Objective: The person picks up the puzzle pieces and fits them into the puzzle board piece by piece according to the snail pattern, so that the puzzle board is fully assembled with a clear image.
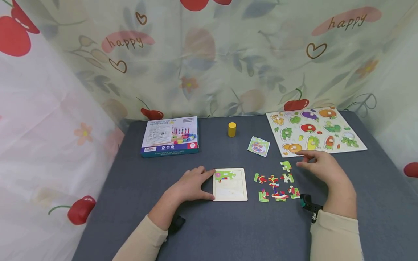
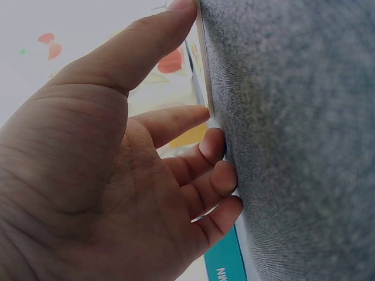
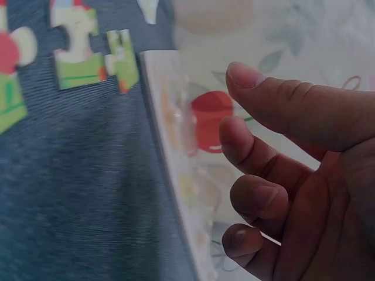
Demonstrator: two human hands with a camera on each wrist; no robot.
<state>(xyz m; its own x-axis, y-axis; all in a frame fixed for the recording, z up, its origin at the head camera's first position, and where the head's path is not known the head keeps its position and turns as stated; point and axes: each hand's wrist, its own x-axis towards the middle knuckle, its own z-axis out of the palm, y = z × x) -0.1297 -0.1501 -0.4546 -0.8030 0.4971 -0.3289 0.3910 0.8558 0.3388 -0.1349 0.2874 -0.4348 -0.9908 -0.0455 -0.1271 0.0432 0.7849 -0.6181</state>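
The left hand (image 1: 195,184) lay spread at the left side of a small wooden puzzle tray (image 1: 232,191), its thumb and index finger extended well apart and touching the tray's edge, its other three fingers bent loosely; it had nothing in its grasp. The right hand (image 1: 321,168) hung above the counter (image 1: 209,228), thumb and index finger parted, the remaining fingers loosely curled, with nothing held. Beige sleeves (image 1: 336,235) reached to both wrists, where black devices were worn.

The tray lay flat in front of the person, with green jigsaw pieces (image 1: 228,175) set along the upper left of its recess and the rest of its pale base bare. Between the tray and the right hand, loose jigsaw pieces (image 1: 279,196) in green, red and white lay spread on the counter, some of them very close together.

Farther back lay a small square picture card (image 1: 259,146), and beyond it to the left stood a yellow cylinder (image 1: 232,129). A bead-set box (image 1: 169,137) lay at the back left, and a vegetable peg puzzle board (image 1: 315,132) at the back right. Behind everything hung a cherry-patterned curtain (image 1: 225,72) printed with "happy".
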